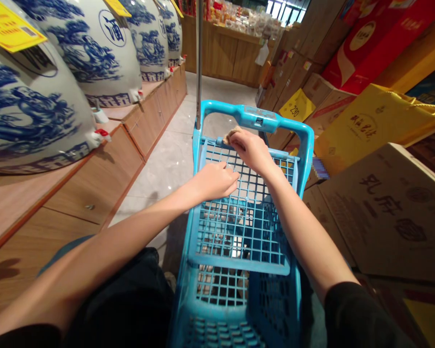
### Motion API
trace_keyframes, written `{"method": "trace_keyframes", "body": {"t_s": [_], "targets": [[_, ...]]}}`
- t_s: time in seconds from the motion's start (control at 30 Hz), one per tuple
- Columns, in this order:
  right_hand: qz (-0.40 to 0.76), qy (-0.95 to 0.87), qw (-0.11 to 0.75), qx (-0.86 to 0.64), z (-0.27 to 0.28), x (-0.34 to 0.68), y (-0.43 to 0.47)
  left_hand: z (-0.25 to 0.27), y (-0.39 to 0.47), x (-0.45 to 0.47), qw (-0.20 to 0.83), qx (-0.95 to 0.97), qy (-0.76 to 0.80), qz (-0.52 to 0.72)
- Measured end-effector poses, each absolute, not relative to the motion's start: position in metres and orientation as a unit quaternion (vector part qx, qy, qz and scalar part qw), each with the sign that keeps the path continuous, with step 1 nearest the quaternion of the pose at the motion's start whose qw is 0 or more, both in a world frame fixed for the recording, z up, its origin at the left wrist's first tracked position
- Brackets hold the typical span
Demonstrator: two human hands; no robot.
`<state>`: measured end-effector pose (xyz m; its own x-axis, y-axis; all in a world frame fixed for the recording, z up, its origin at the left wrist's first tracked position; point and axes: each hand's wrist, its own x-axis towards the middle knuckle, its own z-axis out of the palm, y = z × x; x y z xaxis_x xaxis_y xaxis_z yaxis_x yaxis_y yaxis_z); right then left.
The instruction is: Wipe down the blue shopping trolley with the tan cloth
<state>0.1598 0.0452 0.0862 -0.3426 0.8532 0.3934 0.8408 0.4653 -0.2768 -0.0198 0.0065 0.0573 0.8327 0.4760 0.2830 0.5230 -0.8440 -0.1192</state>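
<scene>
Head view: beige cloth (230, 135) bunched in the right hand (252, 150), just below the cart's handle, at the top bar of the grid panel. Right fingers are clamped on it, gathered small, probably so the fabric sits under the fingertips on a narrow bar. Left hand (219, 181) lies lower on the grid panel (239, 264), fingers curled over the lattice; likely steadies it, but can't tell whether it grips or just rests. Hands near each other, not visibly touching.

Blue cart (307, 154) stands between the person's arms, handle (259, 119) at the far end, presumably to keep panel and bars within reach. Panel slopes over the basket, looks hung from its upper edge. Metal pole (199, 63) rises upright at the left handle corner.

Left: porcelain jars (90, 48) in a row on a wooden cabinet (112, 179), red taps (103, 134) toward the aisle, likely for easy pouring; yellow tags (10, 24) face out, presumably for shoppers. Right: stacked cartons (391, 212), yellow gift bag (369, 125), "230" sign (297, 105) angled to the aisle. Back: wooden counter (224, 48) with packaged goods.
</scene>
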Motion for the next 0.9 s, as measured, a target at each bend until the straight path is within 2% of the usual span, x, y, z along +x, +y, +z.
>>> {"method": "trace_keyframes", "body": {"t_s": [0.3, 0.57, 0.77, 0.9], "targets": [[0.059, -0.838, 0.237, -0.488, 0.092, 0.159, 0.037, 0.056, 0.006, -0.025, 0.111, -0.948, -0.262, -0.141], [0.002, -0.883, 0.192, -0.429, 0.078, 0.141, 0.047, 0.059, 0.004, -0.022, 0.117, -0.948, -0.271, -0.116], [-0.035, -0.803, 0.192, -0.563, 0.089, 0.155, 0.04, 0.059, 0.004, -0.025, 0.109, -0.95, -0.267, -0.121], [-0.042, -0.845, 0.189, -0.499, 0.083, 0.15, 0.037, 0.058, 0.004, -0.023, 0.108, -0.949, -0.266, -0.13]]}}
